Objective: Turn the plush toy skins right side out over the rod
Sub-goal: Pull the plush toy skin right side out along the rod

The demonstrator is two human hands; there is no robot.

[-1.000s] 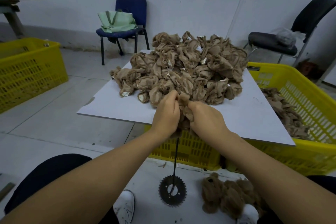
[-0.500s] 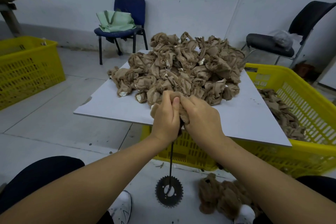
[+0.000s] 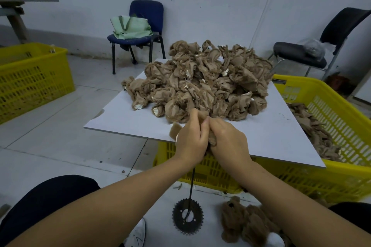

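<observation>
A: Over the rod [image 3: 192, 181], just in front of the table [image 3: 124, 118] edge, both hands are working one skin [image 3: 175, 130]. Left hand [image 3: 189, 142] and right hand [image 3: 228, 142] are each clenched round it, knuckles touching, fuzzy side showing at the left

B: Risks?

A: My read: rod tip is hidden inside the fabric, so a hard pull down could poke through a seam or tear the skin. Rod stands on a sprocket [image 3: 188, 216] on the floor, nothing seen fixing it; a sideways tug could tip it. Also the pile [image 3: 202, 82] sits near the table's front edge, so an elbow or a snagged skin could drag pieces off

B: Counts?

A: One rod, one sprocket base, one skin in hand. Pile of inside-out skins on the table: dozens, can't count them singly. Finished furry toys [image 3: 247, 224] on the floor by the right foot: two or three, lumped together, can't separate. Yellow crates: two, one under the table [image 3: 331, 174] with more brown skins in it, one far left [image 3: 34, 78]. Chairs: two, blue [image 3: 146, 16] with a green bag [image 3: 131, 27], black [image 3: 339, 32] at right
</observation>
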